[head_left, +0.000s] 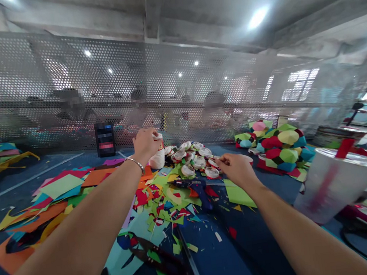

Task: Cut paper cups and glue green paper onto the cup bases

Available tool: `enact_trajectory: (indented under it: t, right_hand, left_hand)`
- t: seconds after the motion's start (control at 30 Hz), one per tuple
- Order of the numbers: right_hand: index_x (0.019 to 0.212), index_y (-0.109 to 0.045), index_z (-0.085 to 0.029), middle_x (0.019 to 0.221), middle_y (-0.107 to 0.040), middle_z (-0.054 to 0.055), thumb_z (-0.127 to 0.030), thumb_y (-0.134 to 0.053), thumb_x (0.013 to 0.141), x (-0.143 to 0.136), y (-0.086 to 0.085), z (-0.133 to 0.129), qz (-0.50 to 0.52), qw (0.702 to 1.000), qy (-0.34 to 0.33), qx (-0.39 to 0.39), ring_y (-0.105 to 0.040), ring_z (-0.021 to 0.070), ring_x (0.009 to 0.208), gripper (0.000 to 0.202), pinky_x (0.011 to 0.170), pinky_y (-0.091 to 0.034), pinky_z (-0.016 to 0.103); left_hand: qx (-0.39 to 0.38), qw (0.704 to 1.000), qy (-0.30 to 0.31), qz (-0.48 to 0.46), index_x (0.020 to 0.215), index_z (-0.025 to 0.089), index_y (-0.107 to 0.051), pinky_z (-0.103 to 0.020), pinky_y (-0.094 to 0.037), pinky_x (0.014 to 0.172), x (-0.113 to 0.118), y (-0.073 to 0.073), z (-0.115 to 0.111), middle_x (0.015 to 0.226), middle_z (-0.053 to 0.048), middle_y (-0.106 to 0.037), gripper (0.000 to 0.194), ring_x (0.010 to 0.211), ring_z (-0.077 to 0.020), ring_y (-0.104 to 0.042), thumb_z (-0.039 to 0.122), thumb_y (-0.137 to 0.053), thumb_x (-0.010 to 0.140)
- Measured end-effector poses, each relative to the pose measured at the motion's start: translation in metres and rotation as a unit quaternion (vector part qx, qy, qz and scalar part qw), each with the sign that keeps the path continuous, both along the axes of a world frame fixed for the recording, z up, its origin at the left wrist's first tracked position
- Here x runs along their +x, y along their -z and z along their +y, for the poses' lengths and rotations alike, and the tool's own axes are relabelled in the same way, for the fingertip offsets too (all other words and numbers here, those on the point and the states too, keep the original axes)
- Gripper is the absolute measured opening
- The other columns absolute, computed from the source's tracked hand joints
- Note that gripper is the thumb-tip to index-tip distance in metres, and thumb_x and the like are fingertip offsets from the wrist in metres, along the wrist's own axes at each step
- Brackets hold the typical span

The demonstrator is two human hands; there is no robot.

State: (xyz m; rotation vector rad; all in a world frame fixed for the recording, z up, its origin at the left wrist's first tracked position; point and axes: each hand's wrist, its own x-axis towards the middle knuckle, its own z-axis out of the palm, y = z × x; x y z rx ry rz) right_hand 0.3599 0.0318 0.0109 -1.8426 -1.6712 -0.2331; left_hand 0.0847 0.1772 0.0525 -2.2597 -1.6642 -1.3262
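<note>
My left hand (147,143), with a silver bangle at its wrist, has its fingers around the top of a stack of white paper cups (157,157) near the back of the blue table. My right hand (236,165) is pinched at the right edge of a heap of small round white pieces (197,156); what lies between its fingertips is too small to make out. A dark blue glue gun (205,194) rests just in front of the heap, among green and red paper scraps (165,203).
Coloured sheets (63,186) cover the left side. Dark-handled scissors (161,260) lie near the front edge. Patchwork paper balls (282,147) stand back right, a large lidded cup (334,183) nearer. A phone (105,139) leans on the perforated screen (94,77), people blurred behind it.
</note>
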Motion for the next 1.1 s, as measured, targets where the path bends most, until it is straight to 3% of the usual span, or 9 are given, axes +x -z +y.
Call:
enact_trajectory:
  t: [0.3,0.5,0.67,0.8,0.93,1.1]
  right_hand:
    - [0.071,-0.067,-0.020,0.065,-0.070,0.005,-0.044,-0.051,0.085,0.004,-0.003,-0.002,0.006,0.999,0.029,0.017,-0.062,0.0205,0.062,0.032,0.057,-0.035,0.028]
    - [0.071,-0.067,-0.020,0.063,-0.069,0.005,-0.044,-0.050,0.086,0.007,-0.004,-0.002,0.005,0.999,0.040,0.022,-0.062,0.0207,0.062,0.033,0.057,-0.035,0.028]
    - [0.068,-0.067,-0.020,0.061,-0.068,0.004,-0.043,-0.052,0.085,0.006,-0.003,-0.001,-0.001,0.999,0.035,0.027,-0.060,0.0201,0.060,0.032,0.057,-0.034,0.029]
    - [0.068,-0.067,-0.019,0.060,-0.067,0.004,-0.043,-0.052,0.085,0.004,-0.003,-0.001,-0.001,0.999,0.026,0.034,-0.059,0.0199,0.058,0.033,0.057,-0.033,0.029]
    - [0.070,-0.065,-0.020,0.059,-0.065,0.003,-0.043,-0.050,0.087,-0.004,-0.004,-0.004,0.004,1.000,-0.015,0.023,-0.056,0.0185,0.055,0.033,0.053,-0.032,0.029]
    - [0.074,-0.065,-0.021,0.062,-0.064,0.002,-0.039,-0.050,0.089,-0.025,-0.006,-0.008,-0.007,0.996,-0.087,-0.012,-0.055,0.0175,0.056,0.028,0.053,-0.032,0.028]
  left_hand:
    - [-0.024,0.999,0.019,-0.021,0.080,0.019,-0.068,-0.030,-0.046,0.079,-0.002,-0.005,0.007,0.097,-0.008,-0.069,0.010,0.090,-0.0223,-0.062,0.029,-0.071,0.077]
    - [-0.003,0.996,0.046,-0.076,0.078,0.019,-0.069,-0.031,-0.046,0.076,-0.007,-0.023,0.003,0.091,-0.007,-0.069,0.011,0.083,-0.0214,-0.061,0.029,-0.072,0.075]
    - [0.039,0.985,0.083,-0.149,0.076,0.018,-0.066,-0.033,-0.044,0.086,-0.012,-0.046,-0.010,0.097,-0.007,-0.065,0.011,0.092,-0.0216,-0.057,0.028,-0.071,0.077]
    - [0.053,0.964,0.121,-0.230,0.076,0.018,-0.062,-0.033,-0.041,0.095,-0.021,-0.055,-0.022,0.103,-0.007,-0.061,0.012,0.106,-0.0221,-0.052,0.025,-0.072,0.075]
    - [-0.014,0.929,0.174,-0.327,0.082,0.018,-0.058,-0.034,-0.050,0.080,-0.034,-0.051,-0.047,0.086,-0.005,-0.062,0.016,0.085,-0.0198,-0.059,0.032,-0.066,0.081]
    - [-0.149,0.870,0.270,-0.385,0.075,0.018,-0.060,-0.035,-0.055,0.074,-0.062,-0.029,-0.103,0.083,-0.006,-0.066,0.021,0.080,-0.0194,-0.063,0.037,-0.061,0.085]
